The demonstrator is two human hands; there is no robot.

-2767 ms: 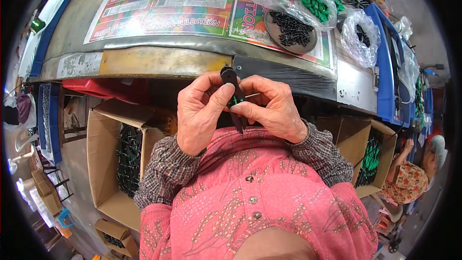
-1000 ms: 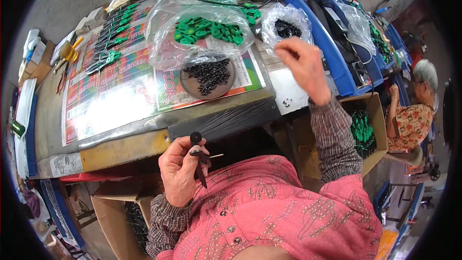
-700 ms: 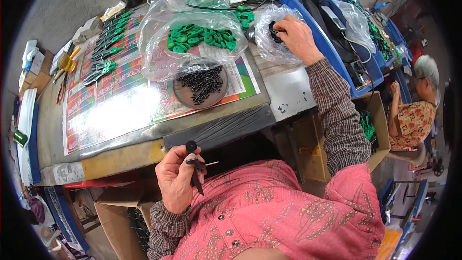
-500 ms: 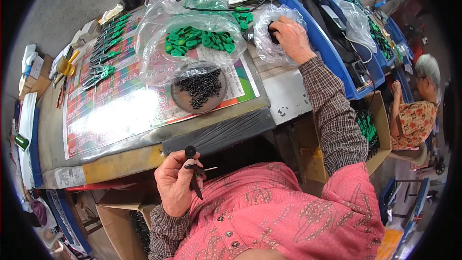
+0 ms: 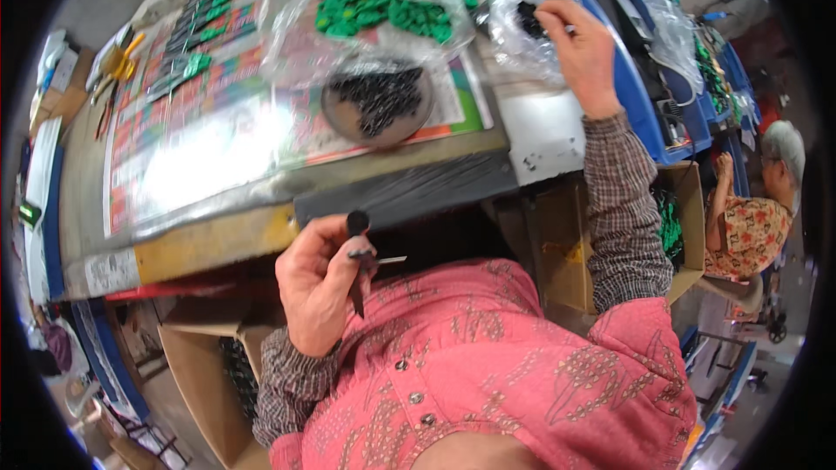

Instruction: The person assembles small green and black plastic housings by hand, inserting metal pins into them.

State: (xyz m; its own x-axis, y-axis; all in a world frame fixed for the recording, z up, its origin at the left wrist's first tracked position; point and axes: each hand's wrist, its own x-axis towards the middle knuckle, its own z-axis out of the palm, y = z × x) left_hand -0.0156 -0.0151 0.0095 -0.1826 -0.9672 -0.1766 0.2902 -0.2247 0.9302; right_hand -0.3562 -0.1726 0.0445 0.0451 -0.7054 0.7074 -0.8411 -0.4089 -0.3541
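Note:
My left hand is closed around a dark piece with a round black end, held low in front of the table edge. A thin pale metal pin sticks out to the right of it, and a pointed dark end hangs below. At the right, my right hand is at the mouth of a small clear plastic bag of black parts. Its thumb and forefinger are pinched together; whatever lies between them is too small to make out.
A round dish of small black pins sits mid-table, before a large clear bag of green pieces. Green-handled tools line the left. A blue bin and an open cardboard box stand right. Another person sits beyond.
My right hand has drawn back from inside the small bag to its right edge, fingers now pinched. The left hand keeps its dark piece. The whole view has tilted, shifting the table upward.

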